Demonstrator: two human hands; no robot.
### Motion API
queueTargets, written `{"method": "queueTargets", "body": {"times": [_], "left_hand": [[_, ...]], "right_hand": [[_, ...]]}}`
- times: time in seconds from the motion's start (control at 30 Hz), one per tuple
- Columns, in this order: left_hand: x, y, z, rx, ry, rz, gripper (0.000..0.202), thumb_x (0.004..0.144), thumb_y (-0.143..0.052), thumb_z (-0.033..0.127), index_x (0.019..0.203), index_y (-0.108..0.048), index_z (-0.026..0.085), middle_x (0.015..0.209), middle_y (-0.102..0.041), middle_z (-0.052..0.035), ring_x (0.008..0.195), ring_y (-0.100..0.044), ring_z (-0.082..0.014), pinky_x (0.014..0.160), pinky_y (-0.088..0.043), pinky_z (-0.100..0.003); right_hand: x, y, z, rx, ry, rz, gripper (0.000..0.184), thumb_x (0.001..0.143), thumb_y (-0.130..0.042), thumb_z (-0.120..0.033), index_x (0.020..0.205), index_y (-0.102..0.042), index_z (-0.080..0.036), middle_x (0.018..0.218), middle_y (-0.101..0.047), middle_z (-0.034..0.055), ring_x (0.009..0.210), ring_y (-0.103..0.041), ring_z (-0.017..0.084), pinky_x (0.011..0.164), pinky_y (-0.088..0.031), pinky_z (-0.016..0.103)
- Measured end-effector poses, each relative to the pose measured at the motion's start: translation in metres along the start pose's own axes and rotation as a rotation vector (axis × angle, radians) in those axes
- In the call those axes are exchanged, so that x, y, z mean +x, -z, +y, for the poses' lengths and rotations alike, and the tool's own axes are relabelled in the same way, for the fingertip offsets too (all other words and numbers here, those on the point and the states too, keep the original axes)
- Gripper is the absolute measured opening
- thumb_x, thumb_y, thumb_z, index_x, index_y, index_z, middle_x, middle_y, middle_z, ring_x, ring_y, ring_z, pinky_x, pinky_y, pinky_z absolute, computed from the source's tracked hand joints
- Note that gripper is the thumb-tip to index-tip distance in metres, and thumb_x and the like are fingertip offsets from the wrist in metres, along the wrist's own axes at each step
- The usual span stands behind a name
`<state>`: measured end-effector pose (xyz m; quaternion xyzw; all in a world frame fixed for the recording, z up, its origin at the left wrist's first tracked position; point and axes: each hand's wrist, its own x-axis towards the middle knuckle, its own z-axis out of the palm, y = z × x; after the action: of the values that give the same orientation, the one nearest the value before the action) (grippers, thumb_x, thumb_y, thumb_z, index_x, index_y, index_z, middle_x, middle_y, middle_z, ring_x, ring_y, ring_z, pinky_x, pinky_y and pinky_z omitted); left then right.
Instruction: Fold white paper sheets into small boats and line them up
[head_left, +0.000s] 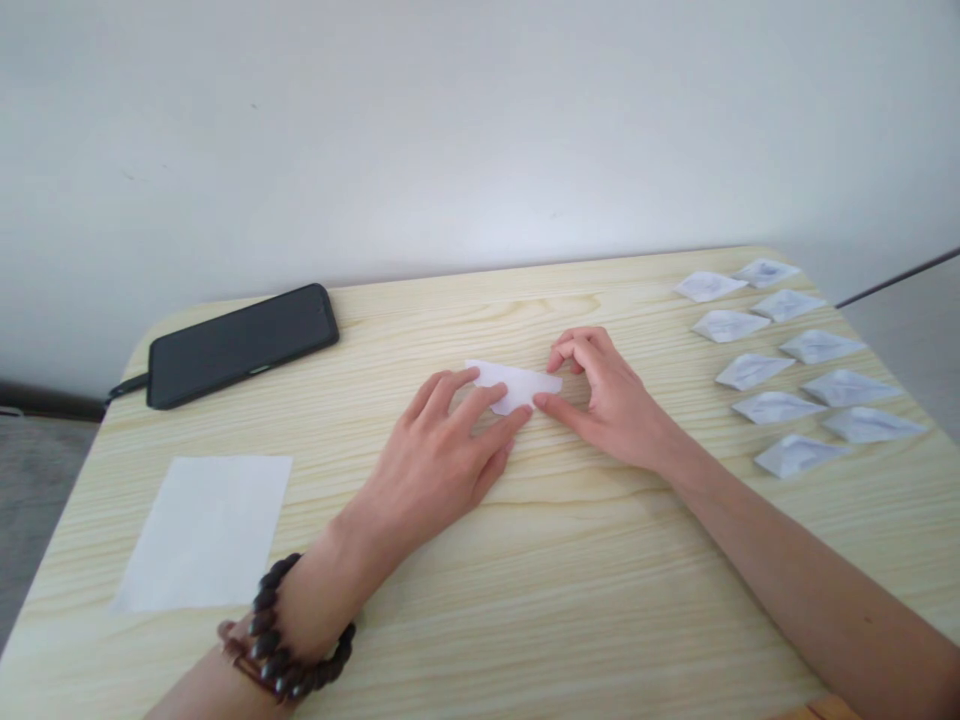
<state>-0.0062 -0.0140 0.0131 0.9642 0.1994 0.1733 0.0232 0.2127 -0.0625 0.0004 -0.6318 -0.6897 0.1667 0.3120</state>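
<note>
A small white folded paper (529,382) lies near the middle of the wooden table, its long side running left to right. My left hand (446,450) comes from the lower left, with spread, bent fingers holding the paper down against the tabletop. A dark beaded bracelet (274,640) circles the left wrist. At the paper's right end is my right hand (600,400), its thumb at the lower edge and its curled index finger close to the upper corner. Part of the paper is hidden under the left fingers.
Several folded white paper pieces (752,370), pointed at both ends, stand in two rows on the right of the table (525,600). A flat white sheet (210,530) lies at left. Behind it rests a black phone (244,345) with a cable (127,386). A white wall (480,130) borders the back.
</note>
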Motion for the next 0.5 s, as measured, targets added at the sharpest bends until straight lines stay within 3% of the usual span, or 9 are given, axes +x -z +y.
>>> {"method": "queueTargets", "body": {"times": [0.2, 0.37, 0.5], "left_hand": [[-0.002, 0.001, 0.0, -0.032, 0.026, 0.012, 0.023, 0.091, -0.055, 0.023, 0.108, -0.07, 0.025, 0.12, -0.067, -0.0065, 0.121, -0.055, -0.0297, 0.096, -0.053, -0.048], [-0.0014, 0.0014, 0.0, -0.037, 0.027, 0.015, 0.024, 0.091, -0.056, 0.022, 0.109, -0.071, 0.025, 0.121, -0.067, -0.0065, 0.12, -0.056, -0.0304, 0.096, -0.053, -0.049], [-0.001, 0.0012, 0.0003, -0.034, 0.028, 0.023, 0.023, 0.09, -0.056, 0.022, 0.108, -0.071, 0.025, 0.12, -0.067, -0.0063, 0.12, -0.056, -0.0303, 0.095, -0.054, -0.049]], "right_hand": [[0.0003, 0.0055, 0.0044, 0.065, 0.015, -0.054, 0.019, 0.084, -0.055, -0.018, 0.101, -0.048, -0.024, 0.112, -0.05, 0.0074, 0.098, -0.053, 0.022, 0.087, -0.047, 0.041], [-0.0008, 0.0029, -0.0014, -0.006, 0.013, -0.002, 0.024, 0.081, -0.064, -0.027, 0.098, -0.048, -0.023, 0.108, -0.052, 0.0079, 0.109, -0.05, 0.026, 0.092, -0.044, 0.044], [-0.0009, 0.0041, -0.0002, 0.034, 0.002, -0.036, 0.025, 0.081, -0.06, -0.02, 0.102, -0.047, -0.024, 0.11, -0.05, 0.0074, 0.101, -0.052, 0.024, 0.088, -0.046, 0.042]]}}
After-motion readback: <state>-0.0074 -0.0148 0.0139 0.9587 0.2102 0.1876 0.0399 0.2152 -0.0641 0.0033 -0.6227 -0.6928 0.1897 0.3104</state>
